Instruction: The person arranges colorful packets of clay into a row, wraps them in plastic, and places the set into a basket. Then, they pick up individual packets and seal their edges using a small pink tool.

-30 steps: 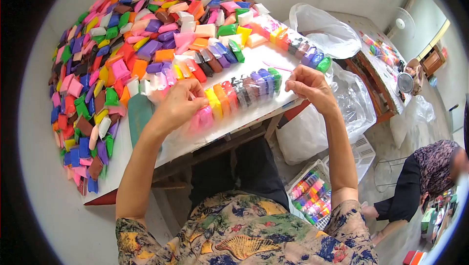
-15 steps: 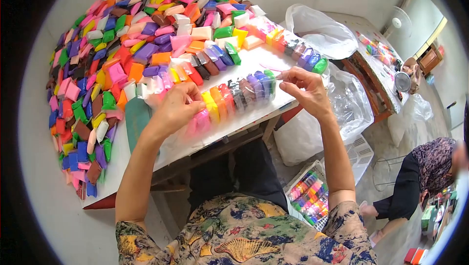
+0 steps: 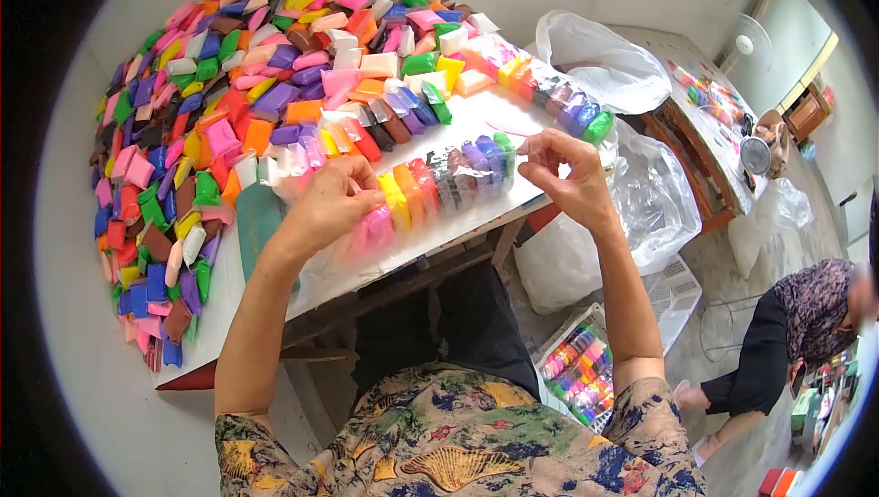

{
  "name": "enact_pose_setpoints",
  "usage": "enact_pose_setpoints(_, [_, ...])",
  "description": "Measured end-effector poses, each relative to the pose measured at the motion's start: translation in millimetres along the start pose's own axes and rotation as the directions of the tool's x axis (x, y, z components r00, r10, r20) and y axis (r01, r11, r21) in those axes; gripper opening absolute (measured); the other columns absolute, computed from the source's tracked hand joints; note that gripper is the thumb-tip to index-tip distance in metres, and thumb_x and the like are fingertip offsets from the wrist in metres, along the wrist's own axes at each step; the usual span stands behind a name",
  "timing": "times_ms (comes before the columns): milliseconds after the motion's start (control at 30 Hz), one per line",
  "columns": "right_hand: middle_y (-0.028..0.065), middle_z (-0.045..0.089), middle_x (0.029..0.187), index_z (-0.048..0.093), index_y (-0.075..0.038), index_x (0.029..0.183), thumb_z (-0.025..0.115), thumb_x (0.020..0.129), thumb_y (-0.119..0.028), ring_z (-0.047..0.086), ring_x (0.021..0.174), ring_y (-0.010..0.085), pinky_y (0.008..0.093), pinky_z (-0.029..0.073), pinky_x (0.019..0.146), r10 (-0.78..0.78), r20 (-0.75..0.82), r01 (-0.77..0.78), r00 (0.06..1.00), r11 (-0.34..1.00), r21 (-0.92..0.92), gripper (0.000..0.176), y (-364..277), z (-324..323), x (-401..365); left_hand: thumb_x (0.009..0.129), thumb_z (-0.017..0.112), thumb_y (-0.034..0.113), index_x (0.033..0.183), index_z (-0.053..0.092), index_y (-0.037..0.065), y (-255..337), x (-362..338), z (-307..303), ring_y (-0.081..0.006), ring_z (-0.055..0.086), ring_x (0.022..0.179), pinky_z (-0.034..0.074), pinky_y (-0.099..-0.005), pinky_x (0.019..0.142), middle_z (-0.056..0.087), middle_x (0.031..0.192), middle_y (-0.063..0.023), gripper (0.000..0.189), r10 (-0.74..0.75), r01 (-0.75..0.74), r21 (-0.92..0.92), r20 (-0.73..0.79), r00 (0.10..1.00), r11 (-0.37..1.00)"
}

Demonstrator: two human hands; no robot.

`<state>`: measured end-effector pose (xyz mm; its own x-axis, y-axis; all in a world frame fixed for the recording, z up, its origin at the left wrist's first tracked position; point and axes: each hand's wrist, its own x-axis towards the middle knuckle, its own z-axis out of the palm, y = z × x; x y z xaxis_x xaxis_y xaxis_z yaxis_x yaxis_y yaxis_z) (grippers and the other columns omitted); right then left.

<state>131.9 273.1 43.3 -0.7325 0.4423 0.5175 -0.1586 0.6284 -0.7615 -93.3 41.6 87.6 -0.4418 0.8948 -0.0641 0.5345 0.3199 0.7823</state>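
A row of small coloured packets in a clear plastic bag [image 3: 439,184] lies along the table's near edge, running from pink and yellow through black and brown to purple and green. At its pink end, my left hand [image 3: 337,197] is closed, thumb and fingers pinching the clear plastic. My right hand [image 3: 569,177] is beside the green end with thumb and forefinger curled toward each other; whatever lies between the tips is too fine to make out. A second bagged row [image 3: 366,124] rests just behind, and a third bagged row [image 3: 549,90] lies farther right.
A large heap of loose coloured packets [image 3: 220,131] covers the table's left and back. Near my left forearm is a green-grey object [image 3: 261,222]. Clear plastic bags [image 3: 604,62] are at right, above a crate of packed rows [image 3: 579,364]. Another person [image 3: 778,341] bends at far right.
My right thumb and forefinger have shifted slightly, leaving a rounder gap between them. My left hand and the bagged row stay nearly in place.
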Motion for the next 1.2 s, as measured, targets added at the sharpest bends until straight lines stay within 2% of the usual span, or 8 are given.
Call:
enact_pose_setpoints(133, [-0.0037, 0.054, 0.075, 0.074, 0.000, 0.100, 0.067, 0.081, 0.002, 0.046, 0.065, 0.0032, 0.0212, 0.039, 0.059, -0.036, 0.043, 0.036, 0.998, 0.999, 0.004, 0.021, -3.1, -1.3, 1.9, 0.087, 0.069, 0.015, 0.091, 0.056, 0.007, -0.3, 0.3, 0.1, -0.0037, 0.049, 0.061, 0.039, -0.0215, 0.052, 0.051, 0.070, 0.0048, 0.016, 0.002, -0.002, -0.010, 0.010, 1.000, 1.000])
enact_pose_setpoints(433, [-0.0007, 0.053, 0.072, 0.077, -0.003, 0.104, 0.063, 0.082, 0.002, 0.046, 0.066, 0.0073, 0.0259, 0.039, 0.062, 0.041, 0.143, -0.042, 0.989, 0.999, 0.006, 0.027, -2.9, -3.6, 7.6, 0.088, 0.069, 0.015, 0.092, 0.056, 0.007, 2.1, -0.6, -0.8, -0.0036, 0.048, 0.061, 0.037, -0.0216, 0.052, 0.050, 0.069, 0.0050, 0.016, -0.015, 0.016, -0.022, 0.018, 1.000, 1.000])
enact_pose_setpoints(533, [0.0018, 0.056, 0.078, 0.077, -0.004, 0.103, 0.064, 0.083, 0.001, 0.050, 0.074, 0.0099, 0.0275, 0.042, 0.067, -0.009, 0.146, 0.018, 0.989, 0.998, -0.059, 0.024, -5.2, -5.4, 12.2, 0.088, 0.069, 0.015, 0.092, 0.056, 0.006, 1.4, -0.8, -0.9, -0.0036, 0.047, 0.061, 0.037, -0.0218, 0.052, 0.050, 0.069, 0.0051, 0.016, -0.005, 0.005, -0.019, 0.019, 1.000, 1.000])
enact_pose_setpoints(633, [0.0043, 0.059, 0.088, 0.078, -0.005, 0.100, 0.066, 0.085, -0.003, 0.053, 0.084, 0.0123, 0.0293, 0.045, 0.075, -0.170, 0.066, 0.177, 0.983, 0.977, -0.119, 0.019, 1.8, -0.7, 12.7, 0.088, 0.069, 0.014, 0.092, 0.056, 0.006, -0.4, -0.1, -1.3, -0.0037, 0.047, 0.061, 0.037, -0.0223, 0.053, 0.050, 0.069, 0.0053, 0.016, 0.007, -0.007, -0.005, 0.015, 1.000, 1.000])
enact_pose_setpoints(733, [0.0059, 0.061, 0.093, 0.077, -0.004, 0.095, 0.066, 0.088, -0.009, 0.057, 0.084, 0.0132, 0.0269, 0.045, 0.068, -0.210, 0.045, 0.212, 0.977, 0.976, -0.048, 0.013, 3.2, 1.5, 13.2, 0.088, 0.069, 0.014, 0.092, 0.057, 0.006, -3.1, 0.5, -1.4, -0.0038, 0.047, 0.062, 0.037, -0.0229, 0.053, 0.050, 0.070, 0.0053, 0.015, 0.006, -0.006, 0.001, 0.017, 1.000, 1.000])
enact_pose_setpoints(933, [0.0035, 0.062, 0.091, 0.075, 0.000, 0.089, 0.064, 0.090, -0.013, 0.056, 0.082, 0.0114, 0.0259, 0.046, 0.070, 0.064, 0.090, -0.078, 0.994, 0.983, 0.166, 0.017, 4.2, 1.2, 14.9, 0.088, 0.068, 0.014, 0.091, 0.057, 0.006, -3.4, -0.1, -0.5, -0.0042, 0.047, 0.063, 0.038, -0.0228, 0.053, 0.051, 0.072, 0.0046, 0.014, -0.006, 0.006, 0.006, 0.005, 1.000, 1.000])
enact_pose_setpoints(1033, [0.0029, 0.064, 0.084, 0.074, 0.001, 0.084, 0.062, 0.090, -0.015, 0.054, 0.077, 0.0098, 0.0260, 0.044, 0.067, 0.148, 0.115, -0.170, 0.982, 0.963, 0.208, 0.022, -0.8, 2.0, 18.0, 0.088, 0.069, 0.015, 0.091, 0.057, 0.006, -2.7, 0.1, -0.6, -0.0045, 0.048, 0.064, 0.038, -0.0229, 0.054, 0.051, 0.073, 0.0042, 0.015, -0.003, 0.003, 0.021, -0.001, 1.000, 1.000])
enact_pose_setpoints(1200, [0.0018, 0.064, 0.076, 0.073, 0.001, 0.077, 0.062, 0.090, -0.018, 0.052, 0.068, 0.0091, 0.0259, 0.042, 0.064, 0.230, 0.057, -0.237, 0.971, 0.947, 0.217, 0.026, -1.9, 7.5, 18.7, 0.087, 0.069, 0.016, 0.089, 0.058, 0.005, -1.4, 0.2, -0.9, -0.0051, 0.049, 0.066, 0.040, -0.0233, 0.057, 0.053, 0.074, 0.0034, 0.016, -0.019, 0.019, 0.021, -0.007, 1.000, 1.000])
